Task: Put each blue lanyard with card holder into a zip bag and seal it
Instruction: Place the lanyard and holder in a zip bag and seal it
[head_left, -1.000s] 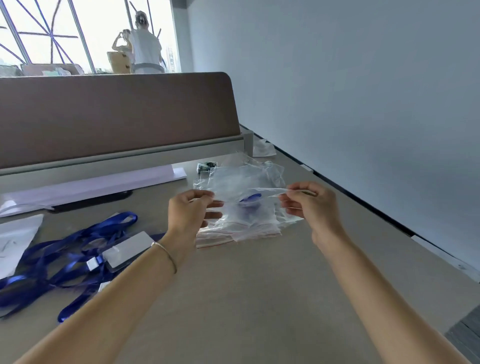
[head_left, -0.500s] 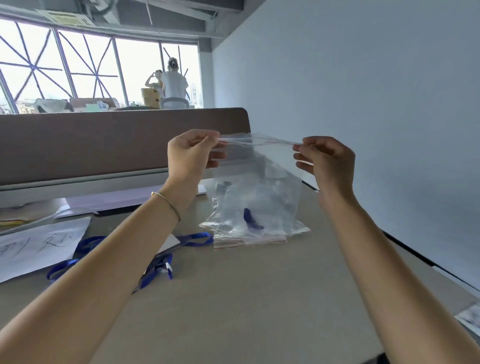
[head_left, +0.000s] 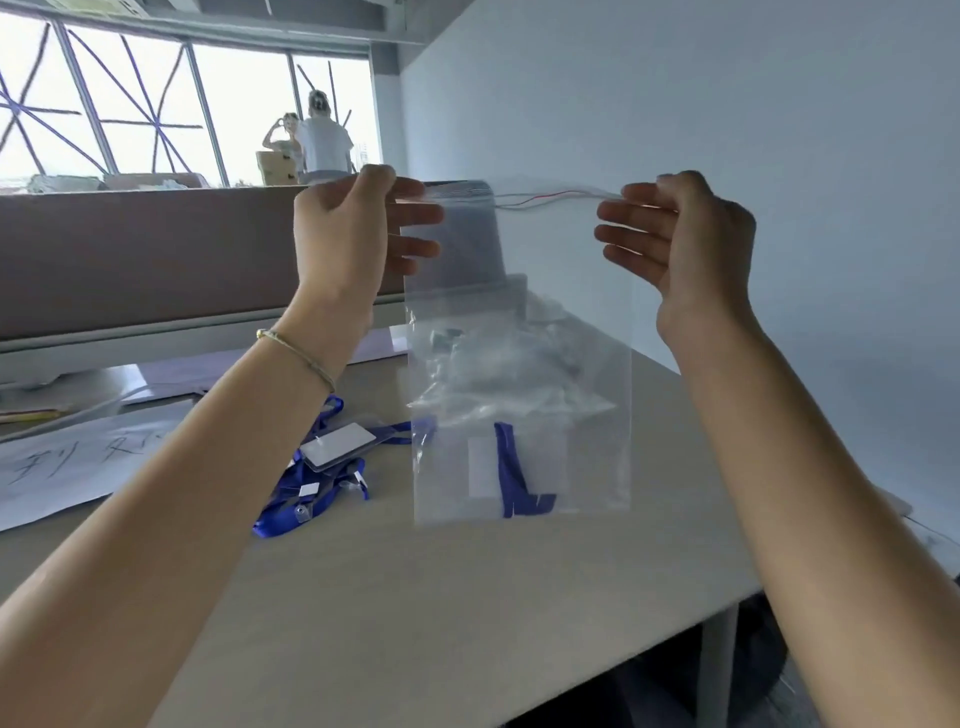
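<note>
We see the beige surface (head_left: 415, 597) stretching away toward a brown partition (head_left: 130, 260), with a window (head_left: 156, 104) behind it. On the far left of the surface lies a sheet of paper (head_left: 78, 462) with handwriting. Above the surface we hold up a clear zip bag (head_left: 519, 364) by its top edge, so that it hangs upright and free of the surface. Our left hand (head_left: 348, 239) pinches the bag's top left corner between thumb and forefinger — the remaining fingers (head_left: 415, 244) are spread straight behind the plastic. Our right hand (head_left: 675, 234) pinches the top right end of the zip strip, where a thin red line runs along the seal, and its other fingers extend loosely toward the left. The bag's top edge thus spans the gap between the two pinches. Inside, at the bottom of the bag and well below both hands, sit a folded blue lanyard (head_left: 514, 478) and its card holder (head_left: 480, 465). Seen through the plastic, a heap of other clear bags (head_left: 498, 364) rests on the surface. Left of the hanging bag, a pile of blue lanyards (head_left: 311, 488) with one card holder on top lies on the surface — near the left forearm.
</note>
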